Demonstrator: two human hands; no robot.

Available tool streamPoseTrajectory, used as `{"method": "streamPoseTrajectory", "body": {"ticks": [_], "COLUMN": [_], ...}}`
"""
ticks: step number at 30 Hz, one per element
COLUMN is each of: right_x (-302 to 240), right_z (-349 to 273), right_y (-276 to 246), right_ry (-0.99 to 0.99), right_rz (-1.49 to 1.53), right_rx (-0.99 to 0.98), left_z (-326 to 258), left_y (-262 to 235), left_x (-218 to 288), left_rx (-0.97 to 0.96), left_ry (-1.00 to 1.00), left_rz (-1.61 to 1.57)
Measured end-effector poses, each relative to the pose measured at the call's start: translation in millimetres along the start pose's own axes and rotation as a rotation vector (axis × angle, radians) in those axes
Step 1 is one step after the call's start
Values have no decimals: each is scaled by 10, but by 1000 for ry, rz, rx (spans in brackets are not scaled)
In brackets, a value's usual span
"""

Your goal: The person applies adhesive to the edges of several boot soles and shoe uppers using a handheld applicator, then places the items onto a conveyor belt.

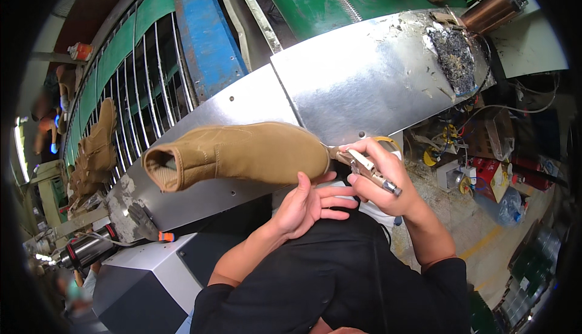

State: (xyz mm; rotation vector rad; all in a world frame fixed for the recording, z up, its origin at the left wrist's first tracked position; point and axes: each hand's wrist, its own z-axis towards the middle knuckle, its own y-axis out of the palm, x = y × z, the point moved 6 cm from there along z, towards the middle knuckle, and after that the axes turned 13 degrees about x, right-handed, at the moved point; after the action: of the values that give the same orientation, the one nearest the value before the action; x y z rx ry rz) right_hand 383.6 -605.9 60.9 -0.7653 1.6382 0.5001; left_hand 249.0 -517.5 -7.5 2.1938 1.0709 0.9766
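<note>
A tan suede boot (260, 152) lies lengthwise on the metal worktop in front of me, its opening to the left and its rounded toe end to the right. My left hand (308, 205) is palm up with fingers spread, just below the toe end; its thumb tip is at the boot's near edge, and whether it touches cannot be told. Held in my right hand (388, 179) is a slim metal hand tool (371, 169) with a pale side and a cylindrical end. Its front tip meets or nearly meets the toe end.
Shiny metal worktop (364, 73) stretches to a dark, residue-covered pad (453, 61) and a copper-coloured canister (494, 9). A green belt (309, 0) runs beyond. More tan boots (97, 146) stand on the wire rack at left, near a brush (145, 223). Cables and boxes fill the right.
</note>
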Motion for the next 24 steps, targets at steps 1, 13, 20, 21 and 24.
{"method": "streamPoseTrajectory", "body": {"ticks": [1, 13, 20, 21, 24], "right_x": [-28, 342, 663, 624, 629], "right_z": [-10, -356, -223, -181, -144], "right_y": [-18, 259, 236, 108, -347], "right_ry": [102, -246, -205, -198, -291], "right_rz": [53, 107, 270, 309, 331], "right_rx": [46, 330, 271, 219, 411], "left_z": [48, 426, 500, 342, -710], "left_y": [14, 167, 80, 69, 363], "left_x": [3, 194, 319, 390, 905], "left_rx": [-1, 14, 39, -85, -372], "left_ry": [-9, 139, 225, 345, 755], "left_rz": [-22, 71, 234, 517, 1265]}}
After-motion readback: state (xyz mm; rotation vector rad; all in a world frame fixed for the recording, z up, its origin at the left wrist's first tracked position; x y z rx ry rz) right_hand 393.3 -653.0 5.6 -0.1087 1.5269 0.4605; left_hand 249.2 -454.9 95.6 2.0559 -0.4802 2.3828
